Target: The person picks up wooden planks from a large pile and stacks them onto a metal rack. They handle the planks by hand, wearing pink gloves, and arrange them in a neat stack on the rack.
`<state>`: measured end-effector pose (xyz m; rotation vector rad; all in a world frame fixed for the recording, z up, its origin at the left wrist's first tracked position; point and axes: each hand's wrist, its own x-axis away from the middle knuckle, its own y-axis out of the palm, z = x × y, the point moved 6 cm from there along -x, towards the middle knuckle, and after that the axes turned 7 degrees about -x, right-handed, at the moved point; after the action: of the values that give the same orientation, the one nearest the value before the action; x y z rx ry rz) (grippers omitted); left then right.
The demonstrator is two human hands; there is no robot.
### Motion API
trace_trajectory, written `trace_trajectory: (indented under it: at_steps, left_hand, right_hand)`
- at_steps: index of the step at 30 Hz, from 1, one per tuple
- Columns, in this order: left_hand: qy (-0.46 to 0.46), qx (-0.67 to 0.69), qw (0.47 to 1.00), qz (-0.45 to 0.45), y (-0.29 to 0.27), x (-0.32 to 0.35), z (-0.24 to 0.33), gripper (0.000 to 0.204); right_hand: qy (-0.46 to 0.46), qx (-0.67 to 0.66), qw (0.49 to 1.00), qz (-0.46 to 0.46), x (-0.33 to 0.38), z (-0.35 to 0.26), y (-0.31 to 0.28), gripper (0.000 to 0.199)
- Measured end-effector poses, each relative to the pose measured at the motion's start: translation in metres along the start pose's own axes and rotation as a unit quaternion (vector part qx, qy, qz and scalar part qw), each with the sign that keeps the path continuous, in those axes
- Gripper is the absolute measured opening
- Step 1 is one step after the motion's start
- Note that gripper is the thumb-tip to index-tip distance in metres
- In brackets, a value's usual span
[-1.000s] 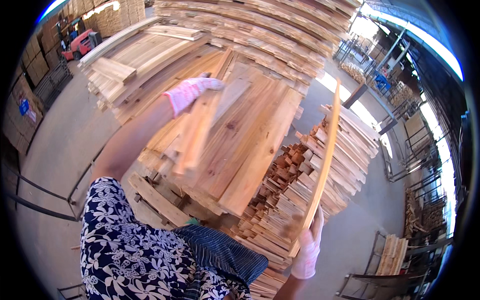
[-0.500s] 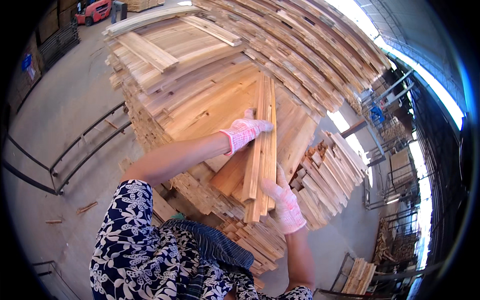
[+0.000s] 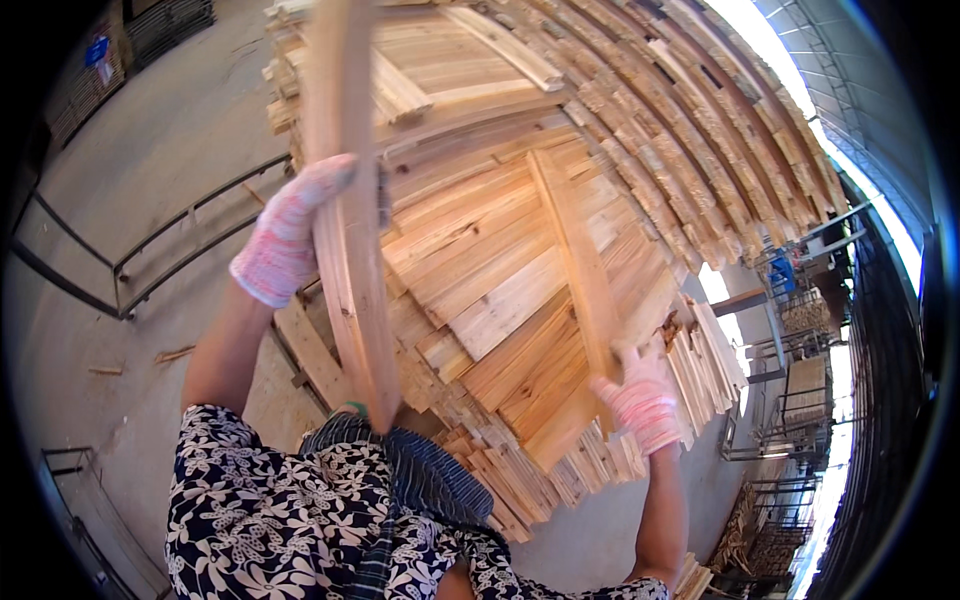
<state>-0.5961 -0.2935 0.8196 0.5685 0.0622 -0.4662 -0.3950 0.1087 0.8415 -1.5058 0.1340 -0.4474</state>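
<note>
Left hand, left of centre: grip clasping plank (partly blurred) | Right hand, lower right: at board end, grip cannot be told

The place was a big wood workshop. Big stacks of boards stood about, with a wide grey floor and a high roof.

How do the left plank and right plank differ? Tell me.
The left plank runs past the picture's top edge; the right plank shows its far end. The left hand grips the left plank partway along; the right hand meets the right plank's near end. The left plank looks larger than the right plank. Both are long bare wood.
</note>
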Motion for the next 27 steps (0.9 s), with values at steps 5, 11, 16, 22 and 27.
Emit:
trace_trajectory:
  at_steps: [5, 11, 16, 22, 27]
  left_hand:
    - [-0.01, -0.012, 0.987, 0.157, -0.06, 0.063, -0.023, 0.039]
    - [-0.146, 0.144, 0.943, 0.261, -0.043, 0.136, -0.141, 0.036]
    - [-0.201, 0.207, 0.921, 0.263, 0.026, 0.156, -0.174, 0.046]
    - [-0.26, 0.117, 0.925, 0.251, 0.06, 0.081, -0.206, 0.052]
    - [-0.31, 0.005, 0.917, 0.252, 0.059, 0.085, -0.176, 0.049]
  right_hand:
    - [0.033, -0.06, 0.992, 0.107, -0.056, -0.025, 0.011, 0.086]
    - [0.007, -0.084, 0.99, 0.114, -0.089, -0.026, 0.03, 0.081]
    - [-0.047, -0.159, 0.977, 0.133, -0.087, -0.013, 0.027, 0.078]
    - [-0.043, -0.102, 0.982, 0.155, -0.099, 0.0, 0.036, 0.082]
    - [-0.047, -0.106, 0.982, 0.148, -0.101, 0.007, 0.031, 0.083]
